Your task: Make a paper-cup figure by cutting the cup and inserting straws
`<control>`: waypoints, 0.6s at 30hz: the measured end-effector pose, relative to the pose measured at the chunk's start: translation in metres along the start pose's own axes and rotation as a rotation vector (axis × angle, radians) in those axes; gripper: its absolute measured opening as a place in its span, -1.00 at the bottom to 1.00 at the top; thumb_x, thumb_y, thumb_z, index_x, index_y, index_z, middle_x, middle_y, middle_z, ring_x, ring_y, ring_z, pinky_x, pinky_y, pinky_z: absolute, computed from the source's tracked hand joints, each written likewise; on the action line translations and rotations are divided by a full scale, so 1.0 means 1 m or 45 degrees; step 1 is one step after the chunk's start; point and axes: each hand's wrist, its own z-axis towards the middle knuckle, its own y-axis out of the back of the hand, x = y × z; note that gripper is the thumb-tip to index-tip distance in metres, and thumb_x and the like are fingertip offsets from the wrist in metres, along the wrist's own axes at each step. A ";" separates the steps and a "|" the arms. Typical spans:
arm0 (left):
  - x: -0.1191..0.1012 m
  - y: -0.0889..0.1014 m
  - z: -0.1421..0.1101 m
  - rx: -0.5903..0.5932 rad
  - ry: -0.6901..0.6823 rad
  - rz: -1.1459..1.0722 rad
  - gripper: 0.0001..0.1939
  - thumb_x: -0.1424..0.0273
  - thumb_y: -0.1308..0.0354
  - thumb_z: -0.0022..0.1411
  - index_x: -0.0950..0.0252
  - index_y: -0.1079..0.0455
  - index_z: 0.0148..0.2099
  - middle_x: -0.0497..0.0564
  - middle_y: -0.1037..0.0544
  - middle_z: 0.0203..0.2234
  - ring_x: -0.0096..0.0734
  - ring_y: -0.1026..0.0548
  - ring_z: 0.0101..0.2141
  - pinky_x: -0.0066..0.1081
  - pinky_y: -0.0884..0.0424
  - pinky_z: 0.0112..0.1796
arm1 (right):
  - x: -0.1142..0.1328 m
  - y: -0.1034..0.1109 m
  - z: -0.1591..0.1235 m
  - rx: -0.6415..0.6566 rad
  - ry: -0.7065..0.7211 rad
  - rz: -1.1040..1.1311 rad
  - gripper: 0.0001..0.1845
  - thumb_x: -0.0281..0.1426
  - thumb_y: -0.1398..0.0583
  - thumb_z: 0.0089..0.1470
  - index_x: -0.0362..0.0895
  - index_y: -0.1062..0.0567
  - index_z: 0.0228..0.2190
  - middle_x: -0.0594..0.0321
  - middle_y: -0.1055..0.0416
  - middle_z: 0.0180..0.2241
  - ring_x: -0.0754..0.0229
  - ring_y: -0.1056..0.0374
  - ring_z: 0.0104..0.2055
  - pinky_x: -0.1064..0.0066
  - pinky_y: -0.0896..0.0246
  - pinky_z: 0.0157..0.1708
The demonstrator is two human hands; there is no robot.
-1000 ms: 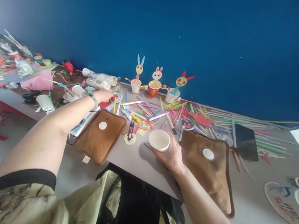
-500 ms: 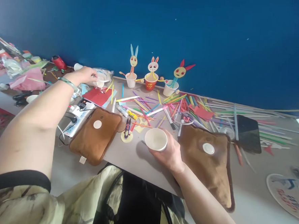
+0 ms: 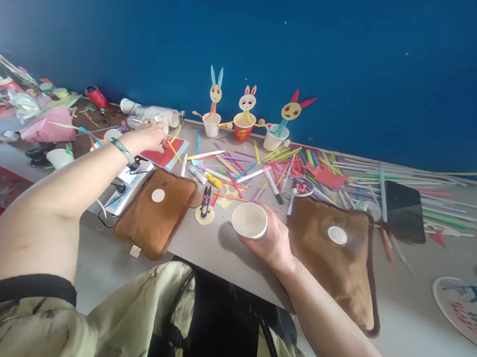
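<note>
My right hand (image 3: 273,246) is closed round a white paper cup (image 3: 249,220) and holds it mouth-up just above the grey table (image 3: 214,244) near its front edge. My left hand (image 3: 150,136) is stretched out to the far left over a sheet of red paper (image 3: 162,153). Its fingers are pinched on a small white paper cup (image 3: 163,125) beside a plastic sleeve of cups (image 3: 153,114). A green bracelet is on that wrist.
Two brown pouches (image 3: 156,211) (image 3: 336,260) lie either side of the held cup. Small snips (image 3: 206,201), markers and several coloured sticks (image 3: 263,172) are strewn behind. Three rabbit-figure cups (image 3: 244,126) stand by the blue wall. A power strip (image 3: 128,185), a black phone (image 3: 404,213) and a paper plate (image 3: 460,310) lie around.
My left hand went from the red paper up to the sleeve of cups, then drew back a little with a small cup. The right hand and its cup stayed put.
</note>
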 end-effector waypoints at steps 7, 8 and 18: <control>-0.046 -0.027 -0.005 0.327 -0.025 0.018 -0.69 0.13 -0.29 -0.06 0.30 -0.53 -0.40 0.16 -0.59 -0.45 -0.09 -0.53 -0.36 -0.31 -0.34 -0.33 | -0.001 0.000 0.001 0.027 0.005 -0.013 -0.40 -0.20 -0.28 -0.04 -0.05 -0.34 0.05 0.11 -0.57 -0.13 -0.05 -0.57 -0.14 0.21 -0.51 -0.21; -0.047 -0.031 -0.005 0.305 -0.026 0.025 -0.71 0.18 -0.29 -0.07 0.31 -0.54 -0.38 0.19 -0.59 -0.43 -0.06 -0.54 -0.34 -0.30 -0.34 -0.33 | 0.000 0.000 0.001 0.029 0.008 -0.017 -0.40 -0.21 -0.28 -0.04 -0.06 -0.34 0.05 0.10 -0.57 -0.13 -0.05 -0.57 -0.13 0.22 -0.51 -0.20; -0.017 -0.022 0.000 0.160 0.071 -0.074 -0.78 0.47 -0.27 -0.10 0.27 -0.28 -0.64 -0.05 -0.29 -0.74 -0.31 -0.39 -0.48 -0.39 -0.22 -0.37 | 0.002 -0.001 0.001 0.032 0.017 0.025 -0.41 -0.21 -0.28 -0.05 -0.05 -0.35 0.04 0.09 -0.57 -0.12 -0.06 -0.56 -0.13 0.21 -0.51 -0.18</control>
